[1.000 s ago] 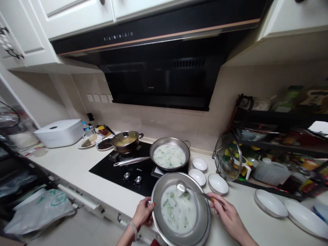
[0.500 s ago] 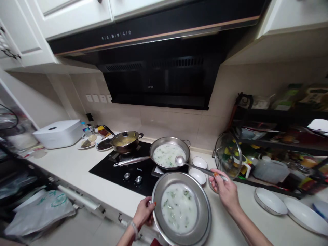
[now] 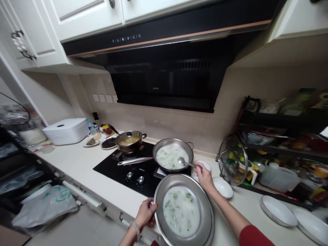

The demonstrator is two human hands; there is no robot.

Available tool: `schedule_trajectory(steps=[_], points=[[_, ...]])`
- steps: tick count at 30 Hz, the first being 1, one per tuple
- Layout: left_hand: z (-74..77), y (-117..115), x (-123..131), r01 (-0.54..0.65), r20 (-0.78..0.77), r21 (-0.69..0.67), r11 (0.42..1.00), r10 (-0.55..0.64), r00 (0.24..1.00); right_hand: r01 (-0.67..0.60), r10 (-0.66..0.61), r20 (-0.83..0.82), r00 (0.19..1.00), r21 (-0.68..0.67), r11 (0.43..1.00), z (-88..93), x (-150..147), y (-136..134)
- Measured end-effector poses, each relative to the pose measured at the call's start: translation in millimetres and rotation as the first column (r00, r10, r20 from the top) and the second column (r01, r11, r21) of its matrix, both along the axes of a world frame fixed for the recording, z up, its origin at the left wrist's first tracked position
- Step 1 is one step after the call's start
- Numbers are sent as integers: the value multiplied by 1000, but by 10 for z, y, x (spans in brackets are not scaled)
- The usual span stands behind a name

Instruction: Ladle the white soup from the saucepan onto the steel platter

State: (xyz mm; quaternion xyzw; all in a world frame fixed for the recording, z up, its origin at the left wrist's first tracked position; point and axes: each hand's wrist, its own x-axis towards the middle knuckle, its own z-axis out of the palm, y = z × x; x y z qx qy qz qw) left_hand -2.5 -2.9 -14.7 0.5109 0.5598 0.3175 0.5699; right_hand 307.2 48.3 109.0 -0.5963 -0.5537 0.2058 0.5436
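My left hand grips the rim of a wide metal bowl at its left side. White soup with green leaves fills the bowl's middle. My right hand is closed around the handle of a metal ladle. The ladle's head is at the soup's surface in a steel frying pan on the cooktop. That pan holds the same white soup with greens. Small white bowls stand on the counter beside and partly behind my right hand and forearm.
A lidded pan sits on the cooktop's back left. Plates of food and a white box are farther left. A glass lid leans at the shelf rack. White dishes lie at right; the range hood hangs overhead.
My right hand has moved left and forward, nearer the frying pan, with the ladle. The left hand still holds the metal bowl. The view has shifted slightly.
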Motion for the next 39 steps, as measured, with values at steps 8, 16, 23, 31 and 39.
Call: schedule_trajectory(steps=[8,16,23,31,39], points=[[-17,-3,17,-9,-12,3,1000,9,1000,58,-58,-241,969,-6,998,67,-32,-5],[29,-12,4,-6,-20,-5,1000,6,1000,102,-107,-470,876,-37,994,138,-30,-51],[16,-5,8,-14,-16,6,1000,14,1000,107,-110,-498,860,-35,994,168,-35,-86],[50,-13,5,14,-25,11,1000,-14,1000,113,-118,-539,834,-42,993,194,-52,-107],[50,-13,4,5,-23,10,1000,-4,1000,123,-128,-577,807,-48,991,194,-38,-122]])
